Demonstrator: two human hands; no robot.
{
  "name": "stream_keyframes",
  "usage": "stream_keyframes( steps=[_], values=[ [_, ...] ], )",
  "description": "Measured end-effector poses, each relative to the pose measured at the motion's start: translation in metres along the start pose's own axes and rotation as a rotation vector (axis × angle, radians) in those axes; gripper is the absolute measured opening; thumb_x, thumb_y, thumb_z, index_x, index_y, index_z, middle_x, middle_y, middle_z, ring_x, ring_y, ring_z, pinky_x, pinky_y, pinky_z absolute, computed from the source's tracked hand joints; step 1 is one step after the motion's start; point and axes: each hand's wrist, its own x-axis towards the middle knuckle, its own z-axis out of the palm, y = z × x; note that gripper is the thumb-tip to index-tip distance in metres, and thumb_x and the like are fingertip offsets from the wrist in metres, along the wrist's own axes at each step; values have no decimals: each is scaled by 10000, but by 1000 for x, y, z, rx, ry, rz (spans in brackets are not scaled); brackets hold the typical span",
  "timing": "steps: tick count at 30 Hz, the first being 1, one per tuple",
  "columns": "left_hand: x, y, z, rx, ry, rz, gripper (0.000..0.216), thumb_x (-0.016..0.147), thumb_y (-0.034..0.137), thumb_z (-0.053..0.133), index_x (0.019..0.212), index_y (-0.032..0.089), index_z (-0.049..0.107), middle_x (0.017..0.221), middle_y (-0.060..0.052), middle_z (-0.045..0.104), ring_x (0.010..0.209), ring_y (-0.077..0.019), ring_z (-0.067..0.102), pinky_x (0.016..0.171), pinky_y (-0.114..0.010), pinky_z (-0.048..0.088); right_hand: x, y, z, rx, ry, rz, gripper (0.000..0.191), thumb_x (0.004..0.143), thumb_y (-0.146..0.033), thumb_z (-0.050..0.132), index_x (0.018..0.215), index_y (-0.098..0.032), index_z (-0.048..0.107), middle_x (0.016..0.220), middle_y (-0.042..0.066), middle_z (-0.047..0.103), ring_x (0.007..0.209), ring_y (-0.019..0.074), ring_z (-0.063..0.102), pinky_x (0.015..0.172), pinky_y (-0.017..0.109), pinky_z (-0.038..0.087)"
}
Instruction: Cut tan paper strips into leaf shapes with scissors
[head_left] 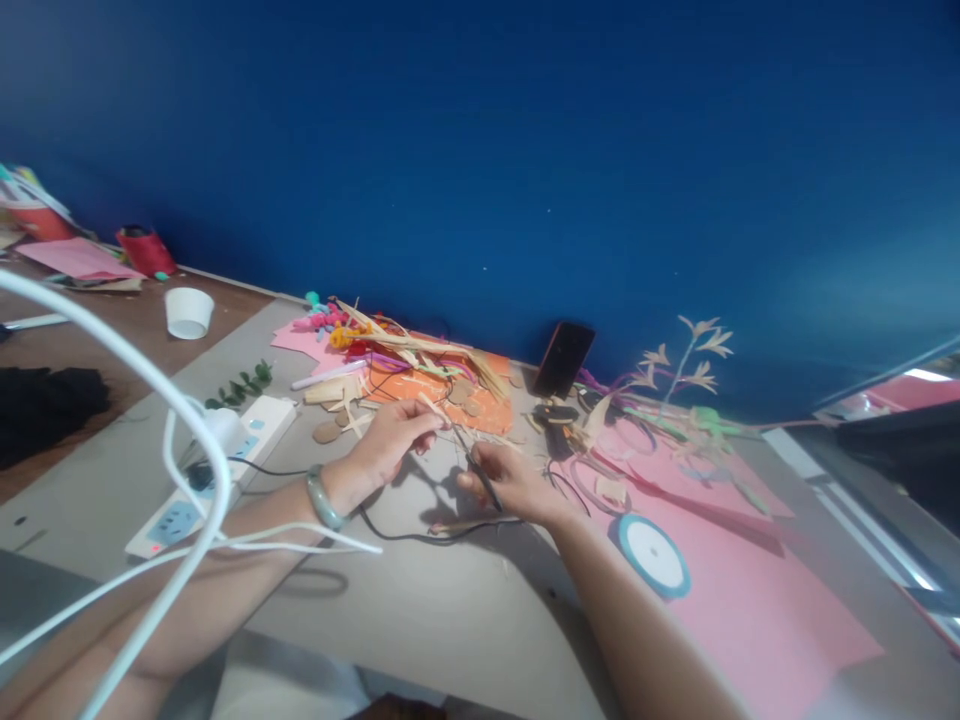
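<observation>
Blue covers the wall [480, 150] behind a grey surface [420, 610], over whose middle the person's two hands work close together, just short of touching. The left hand [394, 440], with a greenish bangle [324, 497] at its wrist, has its grip pinched between thumb and forefinger on a thin pale strip [433, 406], which slants down toward the other hand. The right hand [506, 480] has its grip closed around a slim dark tool [487, 483]; its tip points up and left to the lower end of the strip, but blur hides whether the two touch, and I cannot tell what kind of tool it is. Just beyond the fingers lies an orange sheet [487, 412], partly covered by a loose bundle of straw-coloured strips [420, 345]. A black phone [564, 360] leans against the wall behind the right hand. To the right, a flower stem with pale petals [681, 365] stands tilted above overlapping pink sheets [757, 610], and a white roll with a teal rim [654, 556] lies on the pink, near the right forearm. On the left, a white power strip [161, 530] lies near the left forearm, a leafy green sprig [240, 387] just behind it, while a thick white cable [217, 470] loops across the foreground. Farther off stands a white cup [189, 313]. A thin black cord [420, 539] curves below both hands.
</observation>
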Motion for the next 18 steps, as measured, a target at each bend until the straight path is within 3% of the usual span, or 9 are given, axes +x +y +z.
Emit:
stream_keyframes(
  steps=[18],
  values=[
    [-3,2,3,5,11,-35,126,675,226,660,632,139,580,518,24,522,460,-64,454,459,-191,320,4,4,6,162,28,-32,446,692,-493,716,623,-209,380,475,-64,496,444,85,399,438,206,252]
  ],
)
